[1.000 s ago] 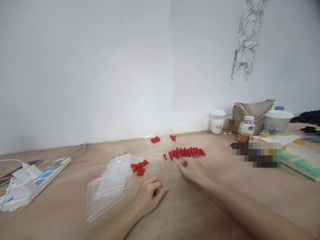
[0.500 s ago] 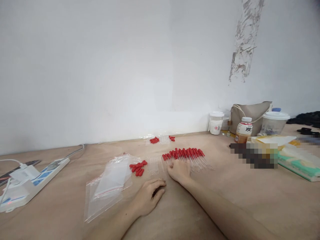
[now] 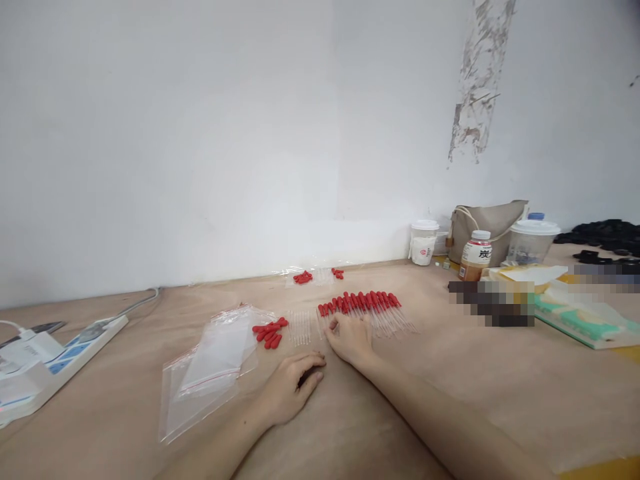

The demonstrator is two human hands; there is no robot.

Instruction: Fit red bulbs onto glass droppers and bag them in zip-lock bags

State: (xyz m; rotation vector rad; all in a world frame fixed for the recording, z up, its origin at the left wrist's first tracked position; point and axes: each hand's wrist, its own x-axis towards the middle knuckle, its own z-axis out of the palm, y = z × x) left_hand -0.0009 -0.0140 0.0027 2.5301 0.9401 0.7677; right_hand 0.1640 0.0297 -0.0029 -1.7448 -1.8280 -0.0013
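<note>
A row of glass droppers with red rubber bulbs (image 3: 373, 301) lies fanned out on the brown table covering. My right hand (image 3: 351, 339) is over the left part of this row, its fingers bent together on a dropper's thin tube; the fingertips are partly hidden. To its left, my left hand (image 3: 294, 387) rests on the table, thumb and fingers apart, holding nothing. Loose clear tubes (image 3: 300, 328) lie side by side beyond it, next to a small pile of red rubber bulbs (image 3: 270, 332). Clear zip bags (image 3: 213, 360) are stacked further left.
Near the wall lies a clear bag with more red bulbs (image 3: 303, 277). A white power strip (image 3: 65, 363) is at left. On the right stand a lidded paper cup (image 3: 424, 243), a drink bottle (image 3: 475, 257), a grey bag (image 3: 487, 227), a plastic cup (image 3: 533, 243) and a green-white packet (image 3: 580, 313).
The whole view has shifted slightly, so things sit a little further left. My right hand stays at the dropper row, with slightly moved fingers; my left hand keeps its pose.
</note>
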